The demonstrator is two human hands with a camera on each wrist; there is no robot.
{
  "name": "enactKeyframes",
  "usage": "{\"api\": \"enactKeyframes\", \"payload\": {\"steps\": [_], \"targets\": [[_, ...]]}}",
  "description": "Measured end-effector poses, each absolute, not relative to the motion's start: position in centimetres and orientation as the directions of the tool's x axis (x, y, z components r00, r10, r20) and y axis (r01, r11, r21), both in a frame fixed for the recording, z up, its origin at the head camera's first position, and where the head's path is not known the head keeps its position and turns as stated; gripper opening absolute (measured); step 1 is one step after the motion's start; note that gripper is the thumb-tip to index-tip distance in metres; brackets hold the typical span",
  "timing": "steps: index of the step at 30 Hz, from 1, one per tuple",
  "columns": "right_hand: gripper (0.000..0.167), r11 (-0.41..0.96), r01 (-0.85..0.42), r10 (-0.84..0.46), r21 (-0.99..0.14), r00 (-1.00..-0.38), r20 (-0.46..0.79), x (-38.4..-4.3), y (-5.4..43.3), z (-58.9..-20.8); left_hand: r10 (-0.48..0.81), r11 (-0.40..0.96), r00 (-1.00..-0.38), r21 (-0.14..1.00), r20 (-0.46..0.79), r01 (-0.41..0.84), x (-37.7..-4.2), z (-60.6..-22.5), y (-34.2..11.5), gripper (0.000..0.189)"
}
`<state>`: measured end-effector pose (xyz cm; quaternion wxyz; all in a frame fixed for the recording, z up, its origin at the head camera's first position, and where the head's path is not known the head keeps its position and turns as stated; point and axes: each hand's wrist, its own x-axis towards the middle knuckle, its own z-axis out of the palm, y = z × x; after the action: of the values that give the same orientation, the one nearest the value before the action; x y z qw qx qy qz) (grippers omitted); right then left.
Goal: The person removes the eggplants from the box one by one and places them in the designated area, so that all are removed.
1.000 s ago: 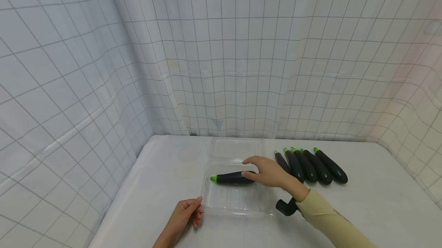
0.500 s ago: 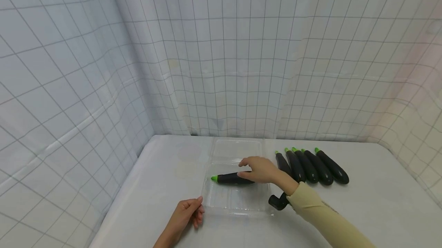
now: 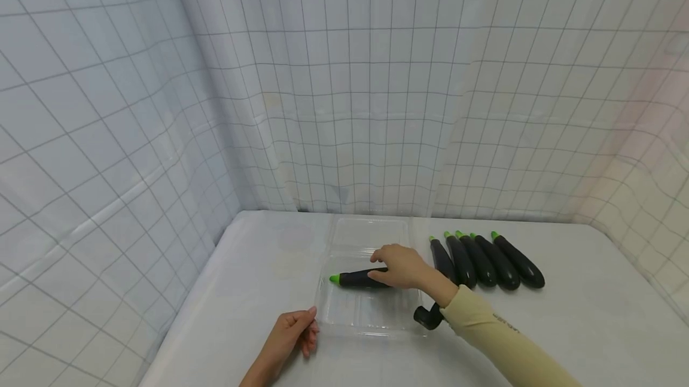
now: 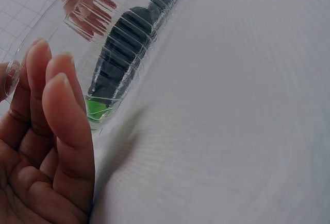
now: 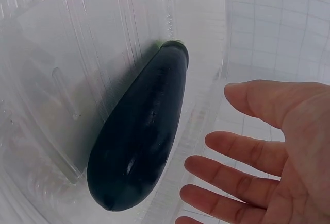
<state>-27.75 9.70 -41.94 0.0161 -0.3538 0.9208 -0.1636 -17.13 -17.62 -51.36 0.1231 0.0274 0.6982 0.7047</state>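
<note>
A dark eggplant (image 3: 362, 279) with a green stem end lies crosswise in a clear plastic box (image 3: 344, 315), its stem toward the left. My right hand (image 3: 401, 266) hovers over the thick end. In the right wrist view the fingers (image 5: 232, 180) are spread and relaxed, and a gap separates them from the eggplant (image 5: 139, 126). At the box's front left corner, my left hand (image 3: 290, 333) pinches the rim between thumb and finger. Through the ribbed wall in the left wrist view, the eggplant (image 4: 121, 54) shows, with its stem nearest that hand.
Several more eggplants (image 3: 484, 258) lie side by side on the white table (image 3: 258, 267), right of the box. The box's lid (image 3: 370, 231) is folded back behind it. A gridded white curtain (image 3: 366, 106) hangs around the back and sides.
My right hand has shifted a little to the left above the eggplant, and the forearm has followed. My left hand stays at the box's corner.
</note>
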Motion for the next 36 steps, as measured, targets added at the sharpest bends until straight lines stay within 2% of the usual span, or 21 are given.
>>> {"api": "enactKeyframes", "payload": {"steps": [13,24,36], "targets": [[0.030,0.728,-0.638,-0.645,-0.251,-0.761,0.063,-27.5,9.4,-42.5,0.207,0.006,-0.969,0.991,-0.132,-0.134,-17.0,-51.3,-17.6,0.053],[0.034,0.707,-0.659,-0.671,-0.257,-0.740,0.051,-27.9,9.8,-43.8,0.219,-0.006,-0.967,0.991,-0.127,-0.132,-17.0,-51.4,-17.6,0.043],[0.030,0.762,-0.611,-0.629,-0.216,-0.777,-0.020,-27.5,9.2,-43.5,0.215,0.000,-0.968,0.991,-0.130,-0.134,-16.9,-51.4,-17.5,0.044]]}}
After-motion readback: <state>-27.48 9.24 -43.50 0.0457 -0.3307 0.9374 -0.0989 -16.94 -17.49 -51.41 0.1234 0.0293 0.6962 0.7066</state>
